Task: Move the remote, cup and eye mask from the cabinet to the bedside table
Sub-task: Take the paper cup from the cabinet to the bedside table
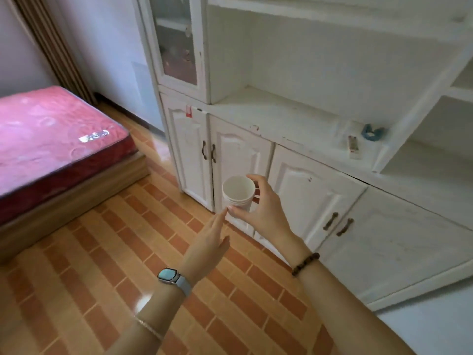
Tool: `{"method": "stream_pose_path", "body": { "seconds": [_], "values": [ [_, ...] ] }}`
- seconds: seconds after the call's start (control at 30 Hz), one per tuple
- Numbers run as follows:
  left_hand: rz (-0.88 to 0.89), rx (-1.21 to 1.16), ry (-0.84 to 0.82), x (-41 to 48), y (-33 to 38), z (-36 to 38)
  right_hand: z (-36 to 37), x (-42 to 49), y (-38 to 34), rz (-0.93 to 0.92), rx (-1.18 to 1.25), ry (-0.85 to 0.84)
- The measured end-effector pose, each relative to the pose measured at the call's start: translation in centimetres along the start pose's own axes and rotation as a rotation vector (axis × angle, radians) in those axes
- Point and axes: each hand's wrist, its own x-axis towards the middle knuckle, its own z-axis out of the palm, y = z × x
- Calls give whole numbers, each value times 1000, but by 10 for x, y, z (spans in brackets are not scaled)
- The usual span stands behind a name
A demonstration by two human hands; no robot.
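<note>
Cup: white cup (238,192) upright, carried in front of the cabinet (294,116) doors.
Right hand (258,211): fingers wrapped round it.
Left hand (208,248): flat, empty, fingertip just beside its base.
Advice: support underneath, carry level.
Remote (354,147), eye mask (372,131): on the cabinet ledge.

The cabinet (281,119) counter is open in front and bare on its left stretch. At its right end, the remote (354,147) and blue eye mask (372,131) sit close beside an upright shelf divider (399,149), crowding reach from the right.
</note>
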Motion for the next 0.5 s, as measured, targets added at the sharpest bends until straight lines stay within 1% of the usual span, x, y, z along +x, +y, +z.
{"method": "stream_pose_path", "body": {
  "seconds": [0.2,0.33,0.43,0.5],
  "values": [
    [-148,14,54,-77,-86,-76,127,3,-67,-61,65,-146],
    [-235,62,159,-126,-138,-133,207,5,-121,-162,113,-236],
    [-269,104,247,-159,-170,-174,260,7,-162,-255,154,-293],
    [-326,107,308,-180,-187,-197,292,7,-186,-316,168,-326]
  ]
}}
